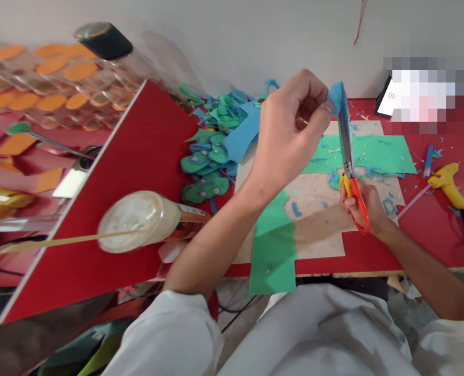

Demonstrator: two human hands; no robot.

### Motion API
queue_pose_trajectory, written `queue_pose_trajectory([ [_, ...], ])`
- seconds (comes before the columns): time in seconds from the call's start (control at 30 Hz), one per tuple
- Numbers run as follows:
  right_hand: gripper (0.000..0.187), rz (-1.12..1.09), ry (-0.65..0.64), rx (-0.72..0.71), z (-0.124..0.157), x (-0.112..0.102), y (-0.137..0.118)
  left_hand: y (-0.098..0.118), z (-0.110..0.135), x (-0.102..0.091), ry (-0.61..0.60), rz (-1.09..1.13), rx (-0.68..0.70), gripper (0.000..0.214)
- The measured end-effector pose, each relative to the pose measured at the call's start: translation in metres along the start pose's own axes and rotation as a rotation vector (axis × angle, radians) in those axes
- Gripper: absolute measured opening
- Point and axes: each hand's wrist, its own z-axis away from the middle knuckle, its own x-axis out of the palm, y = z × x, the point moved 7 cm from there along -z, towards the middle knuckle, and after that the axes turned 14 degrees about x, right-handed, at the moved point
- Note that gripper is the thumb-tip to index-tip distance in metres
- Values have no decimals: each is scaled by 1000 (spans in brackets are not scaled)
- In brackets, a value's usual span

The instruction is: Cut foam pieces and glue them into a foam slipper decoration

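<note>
My left hand (290, 125), raised over the table, pinches a small blue foam piece (335, 98) between thumb and fingers. Wrapped round the orange and yellow handles of a pair of scissors (346, 141) is my right hand (367, 203). The blades point up and stand against the blue piece; whether they are cutting into it I cannot tell. Below the hands lie green foam strips (380, 154) and a beige sheet (318, 201) strewn with blue scraps. Left of my left hand is a heap of green and blue cut-outs (208, 156), beside a blue sheet (242, 133).
A lidded drink cup (132, 222) with a straw stands near my left forearm. A red divider (114, 183) rises at the left, with orange-topped containers (54, 68) beyond. At the right lie a yellow glue gun (449, 183), a blue cutter (428, 159) and a phone (412, 96).
</note>
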Motion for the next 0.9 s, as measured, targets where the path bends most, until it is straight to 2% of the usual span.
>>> queue_pose_trajectory([
  [0.2,74,16,13,7,-2,0,0,-4,0,1,-6,36,60,37],
  [0.4,74,27,13,24,-2,0,-4,0,0,-2,61,92,51,30],
  [0.5,69,35,15,43,-2,0,-5,1,0,-2,63,81,53,28],
  [0.6,72,5,2,26,-1,1,-3,-2,-1,-1,44,50,57,30],
  [0.73,75,-68,-46,-3,0,5,4,-3,-1,-2,44,56,68,32],
  [0.9,73,-117,-181,23,2,15,8,-4,-2,-4,30,34,55,29],
])
